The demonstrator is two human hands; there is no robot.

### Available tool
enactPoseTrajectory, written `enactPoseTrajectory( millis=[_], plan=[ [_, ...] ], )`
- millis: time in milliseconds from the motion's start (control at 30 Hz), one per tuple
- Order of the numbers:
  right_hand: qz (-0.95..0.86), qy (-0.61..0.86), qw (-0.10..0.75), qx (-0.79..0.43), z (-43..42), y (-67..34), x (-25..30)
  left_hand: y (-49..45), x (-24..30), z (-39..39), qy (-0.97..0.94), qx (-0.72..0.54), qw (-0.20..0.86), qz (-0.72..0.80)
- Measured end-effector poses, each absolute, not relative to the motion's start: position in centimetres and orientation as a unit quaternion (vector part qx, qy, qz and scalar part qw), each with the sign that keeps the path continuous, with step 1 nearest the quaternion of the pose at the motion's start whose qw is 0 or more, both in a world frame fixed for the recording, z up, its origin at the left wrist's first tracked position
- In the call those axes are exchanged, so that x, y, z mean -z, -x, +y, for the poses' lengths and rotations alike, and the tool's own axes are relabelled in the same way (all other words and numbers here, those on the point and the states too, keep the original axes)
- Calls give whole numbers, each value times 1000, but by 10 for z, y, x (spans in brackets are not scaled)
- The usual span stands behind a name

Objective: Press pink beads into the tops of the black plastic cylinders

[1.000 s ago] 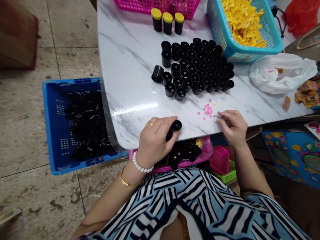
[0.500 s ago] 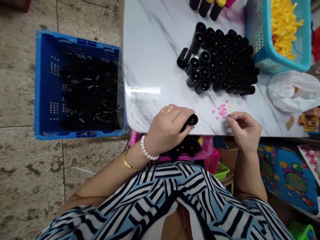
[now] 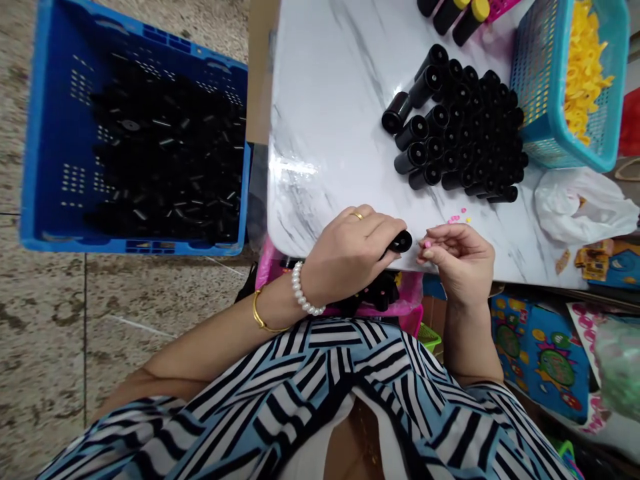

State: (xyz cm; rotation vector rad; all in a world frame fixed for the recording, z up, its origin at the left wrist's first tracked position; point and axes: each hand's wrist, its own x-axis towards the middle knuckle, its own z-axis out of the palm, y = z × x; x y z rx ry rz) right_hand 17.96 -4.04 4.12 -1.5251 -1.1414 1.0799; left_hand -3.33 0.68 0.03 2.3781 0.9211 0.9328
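Note:
My left hand [image 3: 353, 250] is wrapped round a small black tube [image 3: 401, 241], its open mouth turned to the right, at the near edge of the white marble table [image 3: 325, 120]. My right hand [image 3: 460, 257] pinches a tiny pink bead [image 3: 427, 245] just beside the tube's mouth. A few more pink and yellow beads [image 3: 457, 217] lie on the table behind my right hand. Farther back stands a tight cluster of open black tubes [image 3: 460, 127], one lying on its side.
A blue crate [image 3: 50, 133] of black tubes sits on the floor at left. A teal basket [image 3: 550, 100] of yellow caps, a white plastic bag [image 3: 580, 203] and yellow-capped tubes [image 3: 465, 17] occupy the table's right and back. A pink tray [image 3: 370, 300] with black parts sits under the table edge.
The view has swung left and down. My right hand has picked a pink bead off the table and brought it left to the tube's mouth; my left hand still holds the tube.

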Motion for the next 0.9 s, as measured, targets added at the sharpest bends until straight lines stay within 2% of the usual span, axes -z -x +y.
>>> enactPoseTrajectory(
  millis=[267, 467, 667, 900],
  plan=[
    [-445, 609, 408, -513, -32, -182, -47, 32, 0, 7, -855, -347, 205, 327],
    [-559, 638, 362, -388, -30, -162, -61, 31, 2, 7, -849, -352, 207, 335],
    [-566, 649, 347, -372, -28, -153, -57, 30, 2, 7, -848, -357, 197, 339],
    [-465, 656, 356, -476, -25, -151, -52, 31, -2, 5, -844, -356, 192, 352]
  ],
)
